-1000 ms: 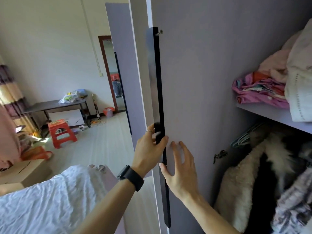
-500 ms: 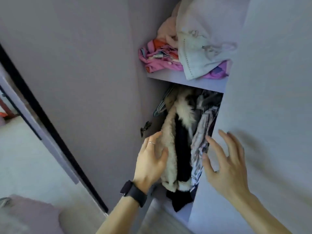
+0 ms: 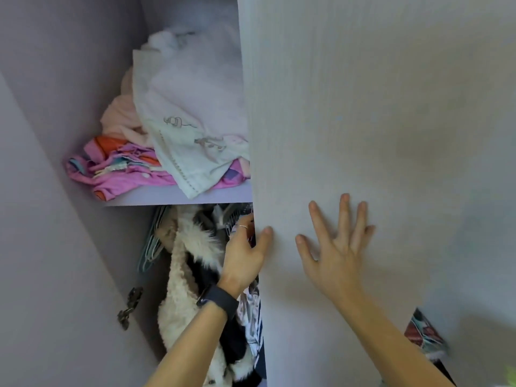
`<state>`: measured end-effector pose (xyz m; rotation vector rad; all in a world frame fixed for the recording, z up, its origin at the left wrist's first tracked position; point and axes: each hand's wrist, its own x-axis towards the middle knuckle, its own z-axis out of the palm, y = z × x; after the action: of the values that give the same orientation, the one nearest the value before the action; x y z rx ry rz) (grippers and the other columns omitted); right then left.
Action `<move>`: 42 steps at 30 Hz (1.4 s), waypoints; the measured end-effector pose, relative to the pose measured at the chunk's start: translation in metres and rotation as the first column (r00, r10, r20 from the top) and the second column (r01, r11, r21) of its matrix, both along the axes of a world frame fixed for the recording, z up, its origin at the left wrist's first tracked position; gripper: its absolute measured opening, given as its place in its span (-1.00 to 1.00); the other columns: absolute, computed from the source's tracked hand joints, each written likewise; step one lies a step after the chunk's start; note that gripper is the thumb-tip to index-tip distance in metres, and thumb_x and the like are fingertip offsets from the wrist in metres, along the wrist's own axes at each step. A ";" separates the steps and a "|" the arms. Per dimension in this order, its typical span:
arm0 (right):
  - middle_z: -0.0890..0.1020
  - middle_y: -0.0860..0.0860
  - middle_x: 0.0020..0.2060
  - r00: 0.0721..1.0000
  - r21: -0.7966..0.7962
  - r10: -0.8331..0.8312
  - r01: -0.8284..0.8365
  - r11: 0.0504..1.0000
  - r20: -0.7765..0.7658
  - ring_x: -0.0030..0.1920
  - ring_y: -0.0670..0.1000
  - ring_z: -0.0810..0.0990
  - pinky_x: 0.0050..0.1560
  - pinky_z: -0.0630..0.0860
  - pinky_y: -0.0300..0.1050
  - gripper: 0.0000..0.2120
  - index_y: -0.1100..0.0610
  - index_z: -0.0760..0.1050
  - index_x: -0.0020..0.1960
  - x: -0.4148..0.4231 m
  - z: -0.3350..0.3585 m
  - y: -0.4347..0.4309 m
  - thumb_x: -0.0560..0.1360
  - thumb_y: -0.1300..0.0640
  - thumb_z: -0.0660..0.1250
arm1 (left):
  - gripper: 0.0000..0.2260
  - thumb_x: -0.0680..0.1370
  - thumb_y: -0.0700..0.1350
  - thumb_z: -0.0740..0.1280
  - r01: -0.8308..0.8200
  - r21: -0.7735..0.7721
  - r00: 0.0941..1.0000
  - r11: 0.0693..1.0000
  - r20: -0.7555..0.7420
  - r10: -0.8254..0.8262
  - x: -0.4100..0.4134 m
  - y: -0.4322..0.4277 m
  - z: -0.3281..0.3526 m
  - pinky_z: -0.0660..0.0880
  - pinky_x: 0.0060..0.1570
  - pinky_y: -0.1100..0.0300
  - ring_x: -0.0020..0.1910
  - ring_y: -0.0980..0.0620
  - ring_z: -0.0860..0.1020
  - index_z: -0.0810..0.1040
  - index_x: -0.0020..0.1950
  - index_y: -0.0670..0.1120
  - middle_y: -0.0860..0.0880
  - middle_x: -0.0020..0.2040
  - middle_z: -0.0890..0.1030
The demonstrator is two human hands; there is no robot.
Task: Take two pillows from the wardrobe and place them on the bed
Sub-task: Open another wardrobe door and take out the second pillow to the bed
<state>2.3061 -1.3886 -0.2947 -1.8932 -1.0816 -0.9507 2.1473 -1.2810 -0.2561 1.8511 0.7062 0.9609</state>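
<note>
I face an open wardrobe. My left hand (image 3: 245,252), with a black watch on the wrist, curls its fingers around the left edge of the pale right-hand door (image 3: 363,135). My right hand (image 3: 336,241) lies flat on that door's front with its fingers spread. On the shelf (image 3: 173,195) sits a pale pillow-like bundle (image 3: 192,118) in white embroidered cloth, resting on pink and orange folded fabric (image 3: 125,166). The bed is out of view.
Below the shelf hang a cream and black fluffy coat (image 3: 190,275), patterned clothes and pale hangers (image 3: 152,244). The open left door (image 3: 42,219) with its hinge (image 3: 129,305) fills the left side. Colourful fabric (image 3: 423,333) shows at the lower right.
I turned from the left door's handle toward the wardrobe's inside. My left hand moved to the right door's edge and my right hand came flat onto that door.
</note>
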 end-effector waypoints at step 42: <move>0.69 -0.27 0.10 0.704 0.392 0.010 0.384 0.836 -0.710 0.11 -0.20 0.67 0.01 0.52 -0.45 -0.64 -0.38 0.56 0.22 -0.178 -0.054 -0.338 0.60 0.07 0.38 | -0.46 0.48 0.17 0.42 0.770 0.405 0.561 0.493 -0.063 -0.825 0.040 -0.270 -0.068 0.27 0.30 0.48 0.47 0.25 0.28 0.33 0.42 0.27 0.10 0.49 0.28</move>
<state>2.1278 -1.7262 -0.3486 -1.6760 -0.1324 -0.4701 2.1877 -1.5510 -0.3246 2.0850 -0.5198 0.5808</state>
